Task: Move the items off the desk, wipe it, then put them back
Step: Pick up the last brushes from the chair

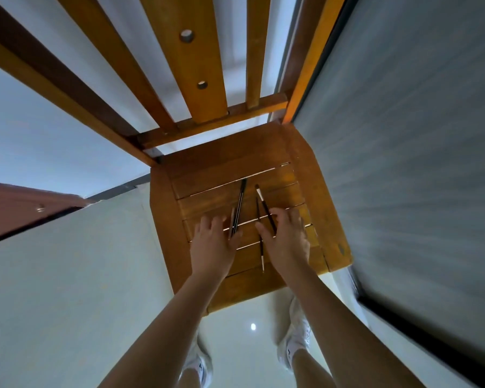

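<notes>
Four slim brushes lie on the slatted wooden chair seat [207, 169], and both hands are down among them. Well left of the seat a red-brown panel [11, 208] juts in over the pale floor [67, 261].

On the seat's left half the left hand [212, 245] rests with its fingers laid fairly straight and spread across the slats, gripping nothing that shows. Touching its thumb side lies a short brown brush [232, 219]. Just beside that is a long black brush [239, 207], pointing towards the seat's back edge.

Near the seat's middle a thin brush [261, 253] runs from the centre slats to the front edge, between the two hands. A white-tipped brush [263, 203] slants across it, and its handle goes in under the right hand [284, 242]. That hand sits on the seat's right half, its fingers curled over the handle and its thumb stretched towards the thin brush. Whether it actually pinches the handle cannot be told.

Below the seat's front edge stand two white shoes [294, 340]. Right of the seat rises a blurred grey surface [403, 163] with a dark edge.
</notes>
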Demonstrator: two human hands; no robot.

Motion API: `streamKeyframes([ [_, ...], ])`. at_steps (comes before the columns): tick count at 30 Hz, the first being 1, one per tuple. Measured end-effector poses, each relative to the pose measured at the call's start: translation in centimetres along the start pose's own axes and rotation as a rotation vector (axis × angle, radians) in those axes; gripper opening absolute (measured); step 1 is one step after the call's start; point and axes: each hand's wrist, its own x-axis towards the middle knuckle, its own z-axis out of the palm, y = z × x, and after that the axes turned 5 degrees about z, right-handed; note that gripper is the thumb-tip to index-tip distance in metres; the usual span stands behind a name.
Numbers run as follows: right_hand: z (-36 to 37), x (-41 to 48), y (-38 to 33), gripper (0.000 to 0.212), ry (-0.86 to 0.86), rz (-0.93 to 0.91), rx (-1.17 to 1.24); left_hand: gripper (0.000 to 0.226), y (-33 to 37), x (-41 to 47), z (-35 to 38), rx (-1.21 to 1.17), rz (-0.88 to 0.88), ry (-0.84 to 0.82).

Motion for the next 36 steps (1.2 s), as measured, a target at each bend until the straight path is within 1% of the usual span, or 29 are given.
streamKeyframes([
  [3, 0.4, 0.1, 0.3, 0.031, 0.003, -0.007, 0.095, 0.031, -0.2, 0.1, 0.4, -0.049, 0.015, 0.082],
  [6, 0.2, 0.0, 0.6, 0.02, 0.012, 0.013, 0.166, 0.026, -0.4, 0.4, 0.2, -0.094, -0.006, 0.081],
  [9, -0.1, 0.2, 0.7, 0.021, -0.033, 0.013, 0.096, 0.023, -0.3, 0.8, 0.1, -0.144, -0.079, 0.041],
  [12, -0.3, 0.3, 0.4, 0.024, -0.062, -0.001, -0.011, 0.022, -0.4, 1.0, 0.1, -0.143, -0.108, 0.002],
  [16, -0.1, -0.5, -0.4, 0.028, -0.01, -0.069, -0.257, 0.02, -0.3, 0.4, 0.5, -0.144, -0.1, 0.048],
  [19, 0.2, -0.9, -0.6, 0.028, -0.026, -0.08, -0.298, 0.019, -0.4, -0.4, 0.5, -0.163, -0.108, 0.089],
  [21, 0.1, -1.3, -0.5, 0.027, -0.088, -0.064, -0.222, 0.019, -1.0, -1.1, 0.3, -0.2, -0.15, 0.101],
  [24, -0.7, -2.4, 0.2, 0.03, -0.221, -0.044, -0.011, 0.019, -1.7, -2.5, -1.0, -0.294, -0.251, 0.113],
  [26, -1.9, -3.6, 0.3, 0.031, -0.265, -0.03, 0.162, 0.019, -1.7, -3.7, -2.7, -0.361, -0.282, 0.144],
  [28, -3.9, -5.0, -0.3, 0.027, -0.274, -0.019, 0.33, 0.018, -0.9, -4.8, -5.2, -0.415, -0.285, 0.176],
  [32, -10.0, -8.6, -4.2, 0.021, -0.26, -0.083, 0.508, 0.008, 1.5, -7.3, -13.1, -0.506, -0.213, 0.227],
  [36, -18.2, -13.4, -10.0, 0.02, -0.202, -0.242, 0.48, 0.014, 5.3, -10.7, -24.4, -0.534, -0.104, 0.32],
])
